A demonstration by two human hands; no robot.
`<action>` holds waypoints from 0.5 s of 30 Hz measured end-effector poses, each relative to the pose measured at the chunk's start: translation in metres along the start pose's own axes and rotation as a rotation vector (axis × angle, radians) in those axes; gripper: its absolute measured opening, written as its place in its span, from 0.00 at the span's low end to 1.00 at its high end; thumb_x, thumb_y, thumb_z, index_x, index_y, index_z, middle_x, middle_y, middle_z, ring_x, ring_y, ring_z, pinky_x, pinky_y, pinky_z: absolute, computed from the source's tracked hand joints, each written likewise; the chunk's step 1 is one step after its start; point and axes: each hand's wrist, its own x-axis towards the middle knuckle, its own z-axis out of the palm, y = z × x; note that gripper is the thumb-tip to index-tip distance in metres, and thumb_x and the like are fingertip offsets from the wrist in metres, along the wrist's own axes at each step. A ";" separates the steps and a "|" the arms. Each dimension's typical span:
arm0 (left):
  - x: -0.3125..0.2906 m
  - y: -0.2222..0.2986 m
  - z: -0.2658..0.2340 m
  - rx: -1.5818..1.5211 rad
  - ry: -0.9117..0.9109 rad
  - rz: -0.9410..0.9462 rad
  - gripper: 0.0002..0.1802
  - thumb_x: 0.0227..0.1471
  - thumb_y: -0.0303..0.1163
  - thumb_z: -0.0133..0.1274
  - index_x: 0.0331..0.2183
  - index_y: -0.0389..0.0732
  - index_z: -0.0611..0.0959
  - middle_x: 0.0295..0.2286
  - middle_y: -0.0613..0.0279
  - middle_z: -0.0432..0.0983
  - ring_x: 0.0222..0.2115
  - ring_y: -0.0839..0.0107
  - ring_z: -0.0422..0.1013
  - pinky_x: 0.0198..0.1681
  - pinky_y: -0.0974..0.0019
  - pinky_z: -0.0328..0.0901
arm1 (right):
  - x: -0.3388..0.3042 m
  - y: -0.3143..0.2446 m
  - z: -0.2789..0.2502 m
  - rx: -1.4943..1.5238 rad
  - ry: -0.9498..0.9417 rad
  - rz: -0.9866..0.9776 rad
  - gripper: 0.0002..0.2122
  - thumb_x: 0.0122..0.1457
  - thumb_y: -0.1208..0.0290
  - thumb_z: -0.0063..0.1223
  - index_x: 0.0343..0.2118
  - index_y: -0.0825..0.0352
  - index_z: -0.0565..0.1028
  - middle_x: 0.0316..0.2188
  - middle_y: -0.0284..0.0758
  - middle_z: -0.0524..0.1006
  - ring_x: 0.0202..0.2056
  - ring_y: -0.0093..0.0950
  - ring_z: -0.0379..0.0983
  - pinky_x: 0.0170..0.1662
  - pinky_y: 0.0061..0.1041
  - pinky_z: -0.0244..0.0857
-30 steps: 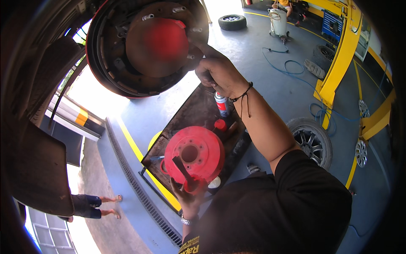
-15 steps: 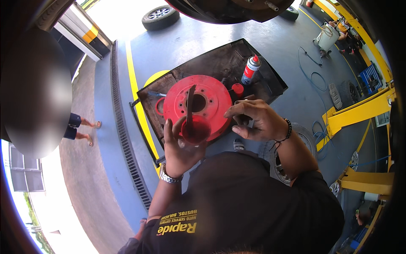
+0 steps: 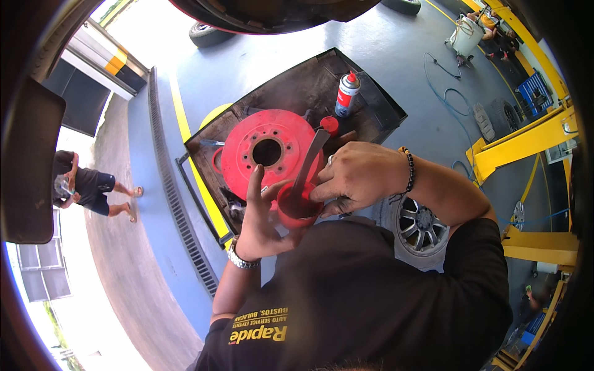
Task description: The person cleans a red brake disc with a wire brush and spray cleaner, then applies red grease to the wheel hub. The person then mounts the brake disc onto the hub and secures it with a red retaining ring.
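Observation:
In my left hand (image 3: 258, 226) is a small red cup (image 3: 291, 216), its open mouth tilted up toward me. A flat dark strip (image 3: 311, 154) stands in the cup and sticks out past its rim. My right hand (image 3: 356, 176) is at the cup's right side, fingers bent together at the rim beside the strip. What those fingertips hold, if anything, is hidden. Just beyond my hands lies a red brake drum (image 3: 238, 148) with a round centre hole, on a dark tray (image 3: 278, 93).
On the tray stand a spray can (image 3: 348, 96) with a red cap and a small round red lid (image 3: 329, 126). A wheel (image 3: 421, 226) lies by my right arm. Yellow lift arms (image 3: 520, 139) and a blue hose (image 3: 455, 105) are to the right. Another person (image 3: 93, 185) stands at left.
My right hand has come left and down to the cup's rim, its fingers closing in. The cup has moved slightly right and nearer me, and the strip now leans right.

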 end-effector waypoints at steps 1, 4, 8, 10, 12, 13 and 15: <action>0.001 -0.001 0.001 0.007 -0.011 -0.016 0.74 0.36 0.18 0.67 0.69 0.44 0.30 0.54 0.38 0.70 0.52 0.52 0.74 0.56 0.50 0.69 | -0.002 0.002 0.001 0.038 -0.029 0.018 0.14 0.58 0.55 0.60 0.42 0.56 0.81 0.25 0.38 0.81 0.31 0.37 0.80 0.31 0.40 0.72; 0.004 -0.007 0.010 0.013 -0.017 -0.016 0.76 0.36 0.18 0.68 0.69 0.46 0.29 0.54 0.39 0.70 0.52 0.53 0.74 0.56 0.50 0.69 | -0.011 0.011 0.010 0.221 -0.009 0.019 0.13 0.60 0.60 0.60 0.43 0.61 0.80 0.25 0.39 0.80 0.31 0.39 0.80 0.35 0.37 0.72; 0.006 -0.016 0.024 -0.146 0.119 -0.053 0.72 0.39 0.18 0.66 0.69 0.45 0.30 0.54 0.37 0.69 0.52 0.53 0.74 0.53 0.53 0.72 | -0.022 0.026 0.023 0.504 0.083 0.058 0.15 0.61 0.69 0.59 0.50 0.64 0.77 0.21 0.37 0.79 0.25 0.29 0.78 0.37 0.29 0.71; 0.005 -0.018 0.028 -0.256 0.211 -0.079 0.72 0.42 0.20 0.66 0.69 0.48 0.30 0.55 0.38 0.69 0.52 0.53 0.74 0.56 0.50 0.70 | -0.025 0.029 0.028 0.797 0.283 0.015 0.18 0.61 0.74 0.58 0.55 0.65 0.73 0.22 0.32 0.78 0.26 0.22 0.75 0.37 0.25 0.70; 0.003 -0.019 0.029 -0.144 0.266 -0.080 0.72 0.42 0.22 0.67 0.69 0.48 0.30 0.56 0.38 0.68 0.53 0.53 0.73 0.56 0.50 0.69 | -0.023 0.031 0.029 0.994 0.516 -0.106 0.28 0.60 0.81 0.54 0.65 0.67 0.64 0.27 0.25 0.76 0.29 0.13 0.70 0.36 0.21 0.68; 0.002 -0.020 0.029 -0.122 0.296 -0.085 0.71 0.43 0.23 0.68 0.70 0.48 0.30 0.56 0.38 0.67 0.53 0.53 0.73 0.56 0.50 0.69 | -0.021 0.032 0.026 1.026 0.624 -0.055 0.30 0.61 0.80 0.53 0.67 0.67 0.60 0.26 0.26 0.76 0.27 0.14 0.69 0.34 0.21 0.67; 0.001 -0.020 0.029 -0.108 0.353 -0.110 0.71 0.43 0.29 0.69 0.70 0.46 0.33 0.57 0.41 0.66 0.55 0.53 0.71 0.57 0.49 0.68 | -0.014 0.038 0.014 1.074 0.876 -0.097 0.33 0.61 0.79 0.50 0.70 0.67 0.54 0.25 0.28 0.75 0.23 0.15 0.68 0.30 0.19 0.64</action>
